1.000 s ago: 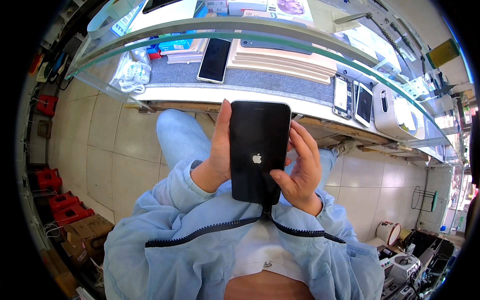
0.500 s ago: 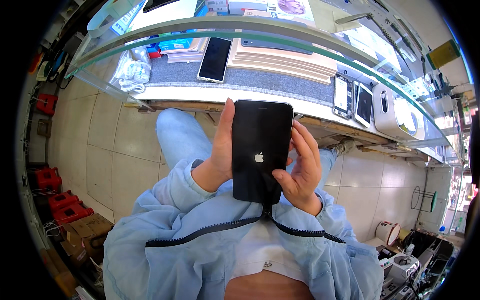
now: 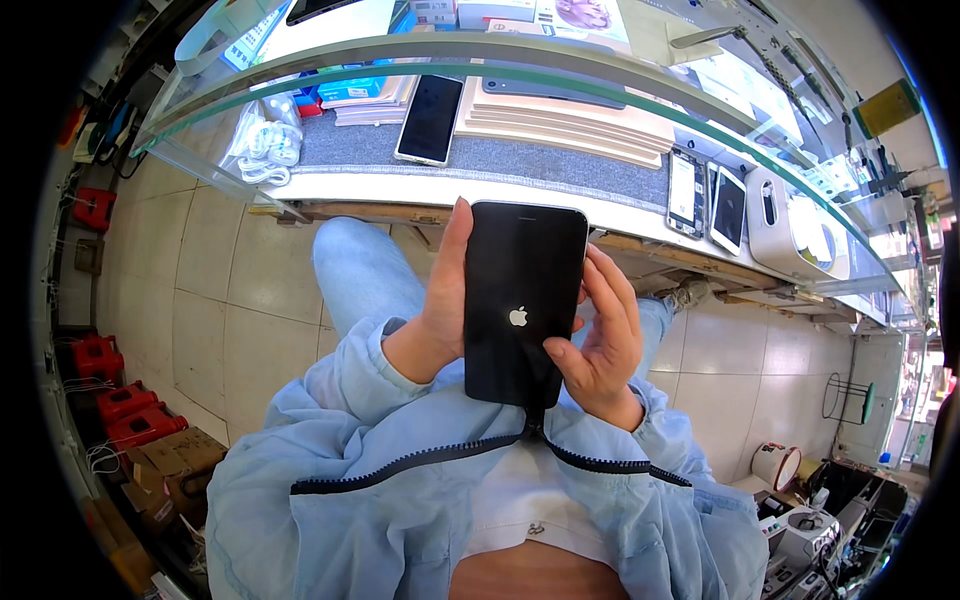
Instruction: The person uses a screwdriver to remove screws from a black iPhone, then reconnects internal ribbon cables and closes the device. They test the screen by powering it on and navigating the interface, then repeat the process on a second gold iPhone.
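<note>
A large black phone (image 3: 515,260) is held upright over my lap, its dark screen showing a small white logo. My left hand (image 3: 440,305) grips it along the left edge, thumb up beside the upper part. My right hand (image 3: 605,340) grips the right side with fingers curled along the edge and the thumb at the lower right of the screen. Beyond it, on the grey mat (image 3: 560,147) of the display counter, lie a white-edged phone (image 3: 428,120), an opened phone (image 3: 687,195) and a white phone (image 3: 727,210).
The glass counter edge (image 3: 460,70) runs across the top, with bagged white cables (image 3: 265,150), pale stacked cards (image 3: 565,135) and a white holder (image 3: 790,225). Red cases (image 3: 130,425) and cardboard boxes (image 3: 175,465) sit lower left; equipment (image 3: 805,530) fills the lower right. My knees are below the counter.
Compared with a second ago, the phone and my hands have shifted very slightly to the right. The grip looks the same.
</note>
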Demonstrator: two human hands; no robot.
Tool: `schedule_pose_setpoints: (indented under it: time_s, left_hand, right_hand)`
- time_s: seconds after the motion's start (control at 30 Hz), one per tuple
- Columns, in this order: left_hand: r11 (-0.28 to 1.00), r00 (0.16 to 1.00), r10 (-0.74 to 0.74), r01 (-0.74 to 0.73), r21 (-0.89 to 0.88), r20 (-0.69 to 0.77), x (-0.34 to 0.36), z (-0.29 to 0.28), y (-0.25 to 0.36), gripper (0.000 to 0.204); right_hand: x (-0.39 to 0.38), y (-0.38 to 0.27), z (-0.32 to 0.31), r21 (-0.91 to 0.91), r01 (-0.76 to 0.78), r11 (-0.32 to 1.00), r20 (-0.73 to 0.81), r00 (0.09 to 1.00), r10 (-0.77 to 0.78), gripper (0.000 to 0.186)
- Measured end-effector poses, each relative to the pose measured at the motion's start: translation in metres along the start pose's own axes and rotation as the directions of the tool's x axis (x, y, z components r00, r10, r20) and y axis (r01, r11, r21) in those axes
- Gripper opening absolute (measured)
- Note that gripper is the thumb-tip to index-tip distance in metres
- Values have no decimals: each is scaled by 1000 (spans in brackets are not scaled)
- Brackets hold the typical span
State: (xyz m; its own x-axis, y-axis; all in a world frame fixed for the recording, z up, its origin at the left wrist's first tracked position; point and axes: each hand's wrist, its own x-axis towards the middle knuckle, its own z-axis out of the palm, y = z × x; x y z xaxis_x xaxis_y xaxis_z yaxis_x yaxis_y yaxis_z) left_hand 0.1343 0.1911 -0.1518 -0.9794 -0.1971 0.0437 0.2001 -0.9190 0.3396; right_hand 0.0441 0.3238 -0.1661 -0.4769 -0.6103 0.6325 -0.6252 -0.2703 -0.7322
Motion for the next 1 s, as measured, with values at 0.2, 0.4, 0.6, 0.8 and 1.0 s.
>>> schedule_pose_setpoints:
  time_s: [0.2,0.4,0.6,0.8,1.0]
  left_hand:
    - [999,999,-10,11,-39,35,1,0,-1,86]
    - [996,999,0,3,-84,42,1,-2,-3,86]
    - [996,999,32,-30,-87,12,0,-3,-2,83]
    - [999,993,28,-33,-39,-118,7,-8,5,75]
    - [992,970,117,-123,-13,-213,10,-13,10,60]
  right_hand:
    - [0,-2,0,38,-17,999,-12,1000,18,68]
    - [1,-2,0,17,3,1000,-4,1000,-3,68]
    - [4,1,-3,-26,-15,1000,58,998,16,69]
    - [8,10,-8,100,-89,991,130,989,76,80]
    - [27,-3,-27,-67,126,990,456,886,-81,63]
